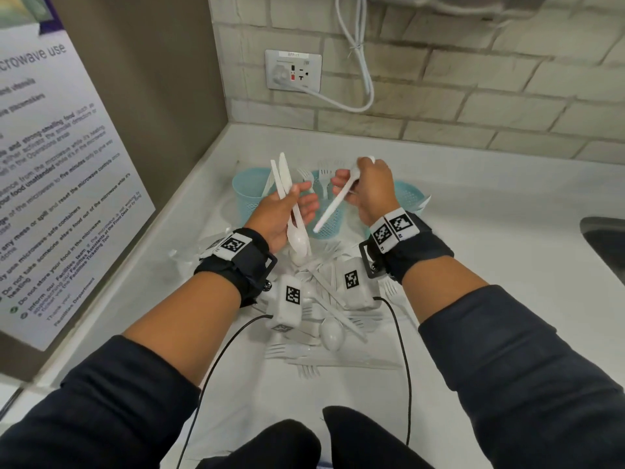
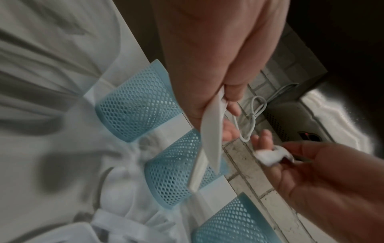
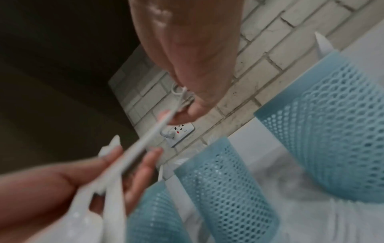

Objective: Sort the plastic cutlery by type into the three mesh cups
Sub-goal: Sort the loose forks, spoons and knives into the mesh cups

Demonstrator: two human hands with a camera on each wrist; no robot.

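Note:
Three teal mesh cups stand in a row at the back of the counter: left cup [image 1: 249,192], middle cup [image 1: 330,214] with forks [image 1: 325,176] in it, right cup [image 1: 410,195]. My left hand [image 1: 301,204] grips a bundle of white cutlery [image 1: 283,179], with knife blades up and a spoon bowl [image 1: 298,239] down. My right hand [image 1: 351,184] pinches one white utensil [image 1: 333,206] by its head, over the middle cup, with the handle slanting down-left. Its head is hidden in the fingers. A loose pile of white cutlery [image 1: 329,319] lies below both wrists.
The tiled wall carries a socket [image 1: 293,70] with a white cable [image 1: 367,79] just behind the cups. A brown side panel with a notice [image 1: 57,170] bounds the left. A dark sink edge [image 1: 605,245] shows at far right. Black wrist cables [image 1: 404,360] trail over the counter.

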